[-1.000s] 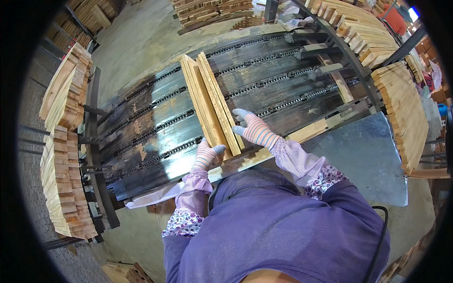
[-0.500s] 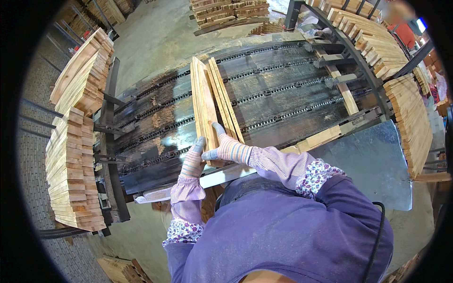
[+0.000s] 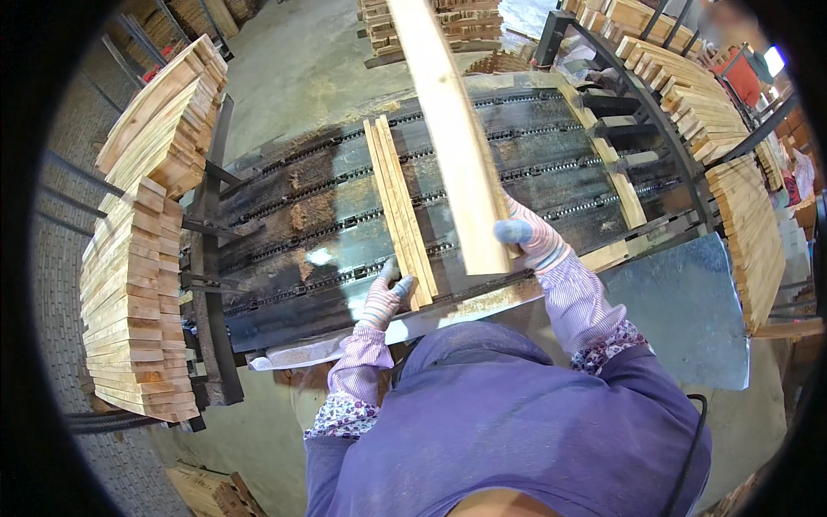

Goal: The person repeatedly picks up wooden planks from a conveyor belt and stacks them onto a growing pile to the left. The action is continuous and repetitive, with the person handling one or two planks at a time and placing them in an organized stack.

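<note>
My right hand (image 3: 534, 237) is closed round the near end of a wide, pale wooden board (image 3: 452, 142). The board is raised over the chain conveyor (image 3: 327, 202), its far end reaching past the conveyor's far edge. On the conveyor to its left, several narrow wooden strips (image 3: 398, 202) lie side by side, pointing away from me. My left hand (image 3: 381, 302) is at their near end, touching or very close to the left strip, with thumb and fingers apart. Both hands wear striped knit gloves with grey-blue fingertips.
Stacked boards stand on the left rack (image 3: 133, 319) and along the right side (image 3: 745, 237). A grey metal sheet (image 3: 676, 314) lies at the right front. A pale rail (image 3: 336, 349) edges the conveyor before me. Farther off are a lumber pile (image 3: 469, 26) and another person (image 3: 741, 82).
Both hands were on the wide board lying on the conveyor. My right hand has lifted it and moved it right. My left hand has come off it and is beside the narrow strips.
</note>
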Demonstrator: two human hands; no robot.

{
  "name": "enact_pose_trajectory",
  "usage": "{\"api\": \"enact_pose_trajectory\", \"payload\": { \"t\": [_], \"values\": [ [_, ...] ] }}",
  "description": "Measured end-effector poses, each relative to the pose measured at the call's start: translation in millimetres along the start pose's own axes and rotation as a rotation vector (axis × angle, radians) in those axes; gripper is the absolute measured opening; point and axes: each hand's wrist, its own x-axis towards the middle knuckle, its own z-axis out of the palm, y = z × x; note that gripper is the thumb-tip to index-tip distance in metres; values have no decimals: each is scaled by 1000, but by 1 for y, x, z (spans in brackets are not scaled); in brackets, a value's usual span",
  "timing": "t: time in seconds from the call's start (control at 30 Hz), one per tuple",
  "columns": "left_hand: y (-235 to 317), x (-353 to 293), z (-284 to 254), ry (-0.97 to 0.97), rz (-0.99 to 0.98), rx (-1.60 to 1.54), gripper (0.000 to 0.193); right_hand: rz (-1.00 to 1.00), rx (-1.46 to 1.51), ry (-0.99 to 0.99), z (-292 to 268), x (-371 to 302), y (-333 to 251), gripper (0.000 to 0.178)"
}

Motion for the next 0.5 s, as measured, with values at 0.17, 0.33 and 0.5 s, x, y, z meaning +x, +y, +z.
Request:
{"api": "enact_pose_trajectory", "payload": {
  "t": [0.17, 0.33, 0.5],
  "values": [
    [-15, 20, -19, 234, 102, 367, 100, 73, -55, 102, -36, -17, 11, 80],
    [21, 19, 0, 356, -48, 613, 128, 77, -231, 322, -71, -27, 56, 83],
    [29, -3, -32, 384, 35, 262, 102, 237, -121, 367, -50, -30, 46, 72]
  ]
}}
